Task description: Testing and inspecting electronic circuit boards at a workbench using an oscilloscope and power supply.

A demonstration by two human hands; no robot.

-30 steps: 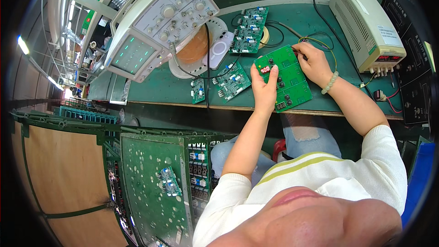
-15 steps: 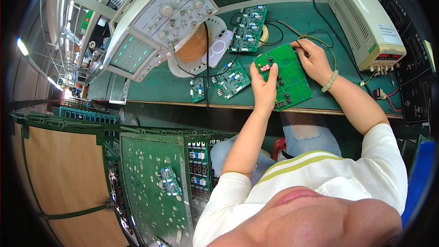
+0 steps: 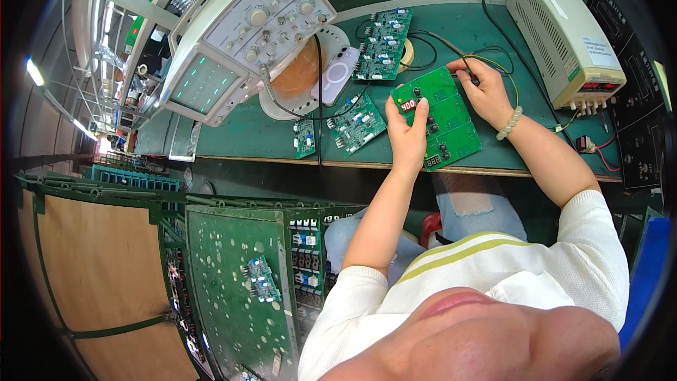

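Note:
My left hand [image 3: 407, 130] grips a green circuit board [image 3: 451, 123] by its left side, thumb on top near a lit red digit display [image 3: 407, 105]. A second display, unlit, sits at the board's near corner. At the far right edge of the board is my right hand [image 3: 485, 92], closed round a slim dark probe [image 3: 474, 80] with a thin lead running off behind it. Its fingertips are close to the board's edge; whether the probe's tip touches the board is hidden. A beaded bracelet [image 3: 509, 123] circles my right wrist.
An oscilloscope [image 3: 247, 35] with green traces stands at the left, beside a phone [image 3: 338, 74]. Populated circuit boards [image 3: 383, 46] lie beyond my left hand. A beige power supply [image 3: 557, 35] stands at the right, with cables across the bench. A green cart [image 3: 236, 275] is at lower left.
My right hand has shifted very slightly left, its fingers moving a little at the board's far edge. My left hand and the board stay in place.

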